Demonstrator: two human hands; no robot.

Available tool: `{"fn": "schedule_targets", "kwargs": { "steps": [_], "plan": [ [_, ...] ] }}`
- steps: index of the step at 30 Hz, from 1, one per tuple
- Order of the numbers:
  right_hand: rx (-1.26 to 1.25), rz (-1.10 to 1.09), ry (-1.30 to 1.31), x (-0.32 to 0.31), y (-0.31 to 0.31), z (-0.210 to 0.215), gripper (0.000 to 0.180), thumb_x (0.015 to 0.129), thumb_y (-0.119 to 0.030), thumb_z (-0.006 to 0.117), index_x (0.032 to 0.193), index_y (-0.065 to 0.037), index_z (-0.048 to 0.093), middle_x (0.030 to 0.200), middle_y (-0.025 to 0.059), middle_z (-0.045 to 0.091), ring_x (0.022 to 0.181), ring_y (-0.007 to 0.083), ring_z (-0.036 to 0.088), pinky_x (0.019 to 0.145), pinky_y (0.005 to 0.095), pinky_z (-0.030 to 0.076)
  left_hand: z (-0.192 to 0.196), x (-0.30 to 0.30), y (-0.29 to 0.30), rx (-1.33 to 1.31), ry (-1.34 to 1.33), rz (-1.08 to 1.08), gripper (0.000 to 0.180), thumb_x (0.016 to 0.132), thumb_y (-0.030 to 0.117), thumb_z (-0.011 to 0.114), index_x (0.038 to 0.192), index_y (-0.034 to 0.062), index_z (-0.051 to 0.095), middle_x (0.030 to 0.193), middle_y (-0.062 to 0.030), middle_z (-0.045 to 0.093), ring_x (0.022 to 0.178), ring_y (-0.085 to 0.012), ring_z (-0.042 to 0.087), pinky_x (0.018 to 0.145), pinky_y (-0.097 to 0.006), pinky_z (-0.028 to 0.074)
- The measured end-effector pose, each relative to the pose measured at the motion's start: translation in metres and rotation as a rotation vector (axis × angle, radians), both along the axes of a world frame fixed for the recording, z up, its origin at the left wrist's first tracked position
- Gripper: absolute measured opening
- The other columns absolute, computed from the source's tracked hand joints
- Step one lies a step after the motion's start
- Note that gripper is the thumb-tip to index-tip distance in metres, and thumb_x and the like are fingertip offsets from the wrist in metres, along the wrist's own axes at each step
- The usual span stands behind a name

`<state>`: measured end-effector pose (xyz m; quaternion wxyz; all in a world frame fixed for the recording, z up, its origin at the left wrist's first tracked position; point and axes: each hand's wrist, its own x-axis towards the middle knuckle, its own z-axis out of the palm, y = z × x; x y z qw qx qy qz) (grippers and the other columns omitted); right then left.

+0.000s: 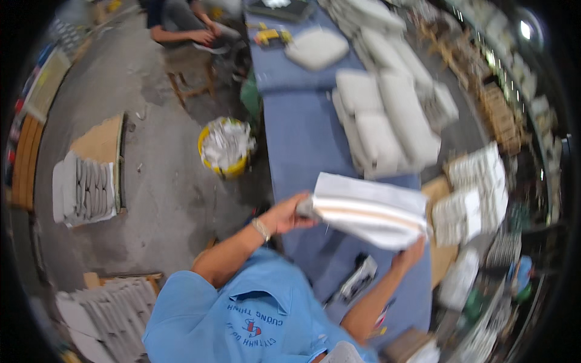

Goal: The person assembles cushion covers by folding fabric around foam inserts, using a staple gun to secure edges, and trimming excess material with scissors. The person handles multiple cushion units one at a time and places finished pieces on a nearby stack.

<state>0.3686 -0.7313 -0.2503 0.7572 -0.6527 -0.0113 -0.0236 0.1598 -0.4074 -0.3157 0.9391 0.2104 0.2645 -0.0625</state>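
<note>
Held up over the blue table is a white padded panel (369,219), with a tan strip along its middle and a grey edge at its left end. My left hand (292,215) is closed around that grey left end, and a watch-like band sits on the wrist. My right hand (408,255) grips the lower right corner, its fingers partly hidden behind the panel. Motion blurs the panel somewhat. Below it on the table lies a black and silver hand tool (359,279), which looks like a staple gun.
Pale cushions (387,121) are piled on the blue table (296,139). Farther off are a flat cushion (318,48) and a yellow tool (272,37). A yellow tub (230,170) of white scraps stands left. Another person (193,30) sits beyond. Stacked panels (91,189) lie on the floor.
</note>
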Motion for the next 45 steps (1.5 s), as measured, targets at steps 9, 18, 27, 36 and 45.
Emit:
{"fn": "schedule_targets", "kwargs": {
  "steps": [9, 18, 27, 36, 45],
  "plan": [
    [-0.472, -0.221, 0.022, -0.041, -0.008, -0.031, 0.021, 0.105, -0.015, 0.058, 0.115, 0.002, 0.065, 0.099, 0.0056, 0.067, 0.089, 0.0148, 0.062, 0.083, 0.0306, 0.052, -0.030, 0.008, -0.021, 0.121, 0.206, 0.136, 0.060, 0.102, 0.033, 0.061, 0.156, 0.0232, 0.037, 0.133, -0.0093, 0.060, 0.104, -0.0219, 0.069, 0.074, -0.035, 0.065],
    [-0.904, 0.499, -0.227, -0.138, 0.165, 0.019, 0.017, 0.098, -0.020, 0.068, 0.100, -0.004, 0.073, 0.091, 0.0184, 0.071, 0.070, 0.0297, 0.066, 0.068, 0.0376, 0.052, -0.070, 0.021, -0.010, 0.006, 0.115, 0.151, 0.070, 0.104, 0.035, 0.057, 0.163, 0.0240, 0.022, 0.141, -0.0071, 0.056, 0.114, -0.0236, 0.065, 0.079, -0.043, 0.062],
    [-0.795, 0.373, -0.240, -0.125, 0.196, -0.024, 0.014, 0.090, -0.016, 0.074, 0.089, -0.003, 0.071, 0.081, 0.0113, 0.065, 0.071, 0.0270, 0.065, 0.068, 0.0391, 0.051, -0.010, -0.010, 0.024, 1.675, -0.028, -0.315, 0.058, 0.101, 0.047, 0.059, 0.147, 0.0129, 0.051, 0.136, -0.0186, 0.063, 0.120, -0.0356, 0.063, 0.099, -0.044, 0.053],
    [-0.921, 0.241, -0.351, -0.120, 0.228, -0.028, 0.027, 0.089, -0.027, 0.078, 0.083, -0.002, 0.068, 0.081, 0.0103, 0.060, 0.069, 0.0264, 0.061, 0.066, 0.0419, 0.049, 0.016, 0.018, 0.045, 1.769, -0.306, -0.400, 0.045, 0.089, 0.018, 0.070, 0.132, 0.0091, 0.058, 0.121, -0.0145, 0.070, 0.108, -0.0381, 0.067, 0.087, -0.049, 0.055],
    [-0.938, 0.178, -0.290, -0.108, 0.235, -0.035, 0.027, 0.092, -0.024, 0.074, 0.084, 0.000, 0.063, 0.084, 0.0125, 0.057, 0.074, 0.0303, 0.059, 0.070, 0.0438, 0.048, 0.014, 0.032, 0.051, 1.752, -0.368, -0.376, 0.048, 0.091, 0.018, 0.068, 0.138, 0.0148, 0.055, 0.138, -0.0080, 0.065, 0.113, -0.0328, 0.068, 0.085, -0.047, 0.058]
  ]
}}
